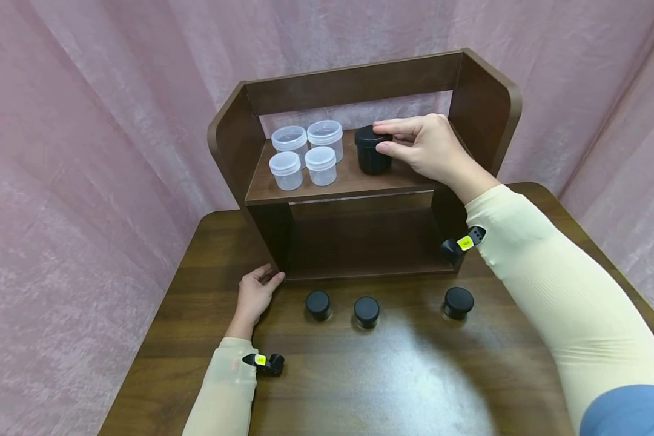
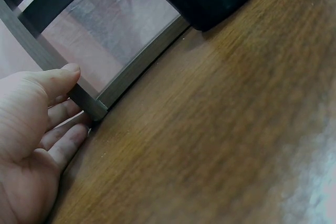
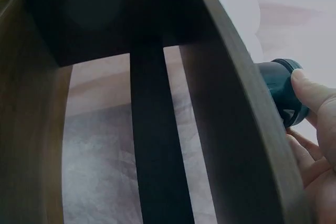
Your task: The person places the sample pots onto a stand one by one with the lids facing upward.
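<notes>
On the upper board of a brown wooden shelf [image 1: 370, 235], my right hand [image 1: 427, 145] holds a black lidded jar [image 1: 373, 154] between thumb and fingers. The jar stands upright at or just above the board; I cannot tell if it touches. In the right wrist view the thumb of the right hand [image 3: 320, 124] lies against the lid of the black jar [image 3: 278, 85]. Down at the shelf's lower left front corner is my left hand [image 1: 255, 295]. In the left wrist view, the left hand [image 2: 31, 135] grips the side panel's edge [image 2: 86, 100], thumb in front and fingers along its outer side.
Several translucent lidded tubs [image 1: 321, 166] stand in two rows left of the black jar. Before the shelf, on the wooden table [image 1: 327, 375], are three small black-lidded jars, a left one [image 1: 318, 304], a middle one [image 1: 367, 310] and a right one [image 1: 458, 301]. Pink curtains [image 1: 114, 121] hang behind.
</notes>
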The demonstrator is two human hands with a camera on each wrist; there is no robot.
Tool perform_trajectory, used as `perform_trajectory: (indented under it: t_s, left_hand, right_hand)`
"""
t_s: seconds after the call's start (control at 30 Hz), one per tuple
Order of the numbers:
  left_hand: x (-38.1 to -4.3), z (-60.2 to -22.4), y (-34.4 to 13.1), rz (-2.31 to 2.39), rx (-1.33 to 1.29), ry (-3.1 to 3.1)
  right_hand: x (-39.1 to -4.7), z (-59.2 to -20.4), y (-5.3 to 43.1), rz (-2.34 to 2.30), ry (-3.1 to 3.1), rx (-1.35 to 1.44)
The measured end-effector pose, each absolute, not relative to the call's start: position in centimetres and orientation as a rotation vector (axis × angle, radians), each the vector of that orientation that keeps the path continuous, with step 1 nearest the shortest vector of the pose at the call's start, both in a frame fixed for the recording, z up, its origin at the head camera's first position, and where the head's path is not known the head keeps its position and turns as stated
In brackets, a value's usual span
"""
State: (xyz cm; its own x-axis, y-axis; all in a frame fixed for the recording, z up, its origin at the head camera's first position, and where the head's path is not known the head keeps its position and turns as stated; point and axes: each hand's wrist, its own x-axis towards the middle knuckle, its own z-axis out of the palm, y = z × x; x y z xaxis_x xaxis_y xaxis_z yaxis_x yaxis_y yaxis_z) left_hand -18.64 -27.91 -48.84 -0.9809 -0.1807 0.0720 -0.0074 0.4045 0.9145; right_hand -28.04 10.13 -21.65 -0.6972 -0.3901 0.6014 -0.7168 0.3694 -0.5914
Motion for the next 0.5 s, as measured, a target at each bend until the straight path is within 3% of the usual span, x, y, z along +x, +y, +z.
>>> perform_trajectory:
  t_s: [0.5]
  left_hand:
    - [-18.5,-48.6,-27.5,-1.614,0.147,-2.48]
  right_hand:
    - [-29.5,-22.1,9.1,1.24,-2.315,0.871]
